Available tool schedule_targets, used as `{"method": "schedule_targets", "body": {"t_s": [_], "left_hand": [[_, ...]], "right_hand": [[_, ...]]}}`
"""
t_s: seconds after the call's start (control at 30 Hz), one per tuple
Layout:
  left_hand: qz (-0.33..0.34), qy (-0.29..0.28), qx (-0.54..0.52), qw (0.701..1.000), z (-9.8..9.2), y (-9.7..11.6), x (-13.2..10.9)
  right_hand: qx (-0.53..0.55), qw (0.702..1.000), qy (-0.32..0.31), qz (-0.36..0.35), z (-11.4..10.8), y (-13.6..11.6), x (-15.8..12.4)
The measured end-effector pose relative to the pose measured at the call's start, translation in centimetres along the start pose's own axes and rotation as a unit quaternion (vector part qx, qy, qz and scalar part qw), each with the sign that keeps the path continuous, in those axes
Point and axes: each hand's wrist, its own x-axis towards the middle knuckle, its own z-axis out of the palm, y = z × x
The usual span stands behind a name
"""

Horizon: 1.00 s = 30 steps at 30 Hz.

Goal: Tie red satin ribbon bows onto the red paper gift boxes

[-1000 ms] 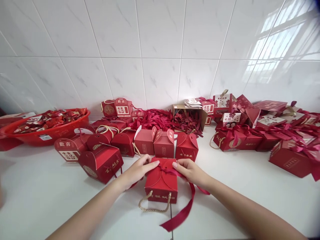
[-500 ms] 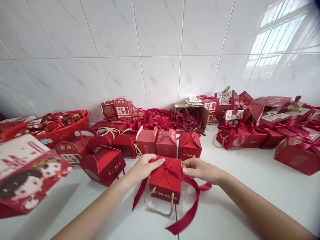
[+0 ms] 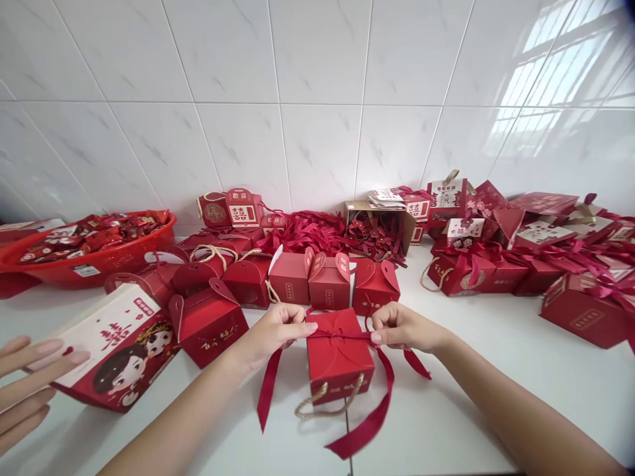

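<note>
A small red gift box (image 3: pixel 340 370) with a twisted rope handle (image 3: pixel 312 414) sits on the white table before me. Dark red ribbon (image 3: pixel 364 433) crosses its top, with a knot near the middle and loose tails hanging on both sides. At the box's left top edge, my left hand (image 3: pixel 284 327) pinches the ribbon between thumb and index finger. My right hand (image 3: pixel 399 328) pinches it at the right edge, fingers curled. Between both hands the ribbon is stretched straight across the lid.
Another person's hand (image 3: pixel 34 380) reaches in from the left beside a printed box (image 3: pixel 119 347). A red basin (image 3: pixel 94 268) holds packets. Behind my hands stand red boxes (image 3: pixel 330 287), a ribbon pile (image 3: pixel 315 231) and a carton (image 3: pixel 409 231). More ribboned boxes (image 3: pixel 588 317) are at right.
My hands have moved apart, drawing the ribbon taut across the lid. The gift box has turned slightly. At left, the printed box has moved right, and another person's hand has come into view.
</note>
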Motion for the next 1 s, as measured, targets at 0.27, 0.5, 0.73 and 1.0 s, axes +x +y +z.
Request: {"method": "schedule_targets", "body": {"t_s": [0.27, 0.5, 0.73, 1.0], "left_hand": [[0.013, -0.009, 0.050, 0.999, -0.2, 0.4, -0.4], [0.028, -0.003, 0.025, 0.999, -0.1, -0.4, -0.1], [0.034, 0.024, 0.025, 0.999, 0.3, -1.4, 0.3], [0.142, 0.190, 0.178, 0.955, 1.4, -0.9, -0.3]], "right_hand": [[-0.060, 0.998, 0.022, -0.025, 0.1, -1.1, -0.3], [-0.056, 0.992, -0.073, 0.081, 0.8, -1.3, -0.4], [0.012, 0.984, -0.143, 0.102, 1.4, -0.5, 0.2], [0.019, 0.994, 0.001, -0.110, 1.1, -1.4, -0.5]]}}
